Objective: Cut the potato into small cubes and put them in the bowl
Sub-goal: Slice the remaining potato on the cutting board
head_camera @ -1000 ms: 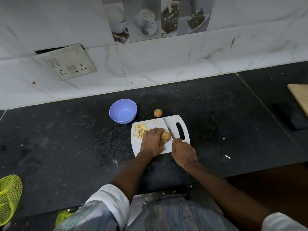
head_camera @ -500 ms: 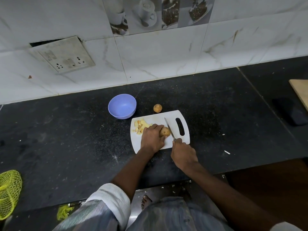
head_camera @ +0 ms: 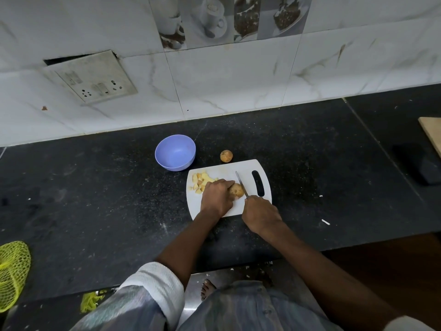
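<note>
A white cutting board (head_camera: 222, 170) lies on the black counter. My left hand (head_camera: 216, 197) grips a brown potato (head_camera: 237, 189) on the board, covering its left part. My right hand (head_camera: 261, 215) holds a knife (head_camera: 241, 183) whose blade lies against the potato's right side, pointing away from me. Several yellow potato cubes (head_camera: 201, 182) sit on the board's left part, beside my left hand. A lilac bowl (head_camera: 175, 152) stands behind the board to the left; nothing shows inside it.
A second small potato (head_camera: 226, 156) rests on the counter just behind the board. A dark object (head_camera: 422, 163) and a wooden board's edge (head_camera: 433, 132) are at the far right. A yellow mesh bag (head_camera: 12, 273) lies at the left. The tiled wall rises behind.
The view has drifted slightly. Both hands stay at the potato with the knife blade against its right side; no clear change in the cubes or bowl.
</note>
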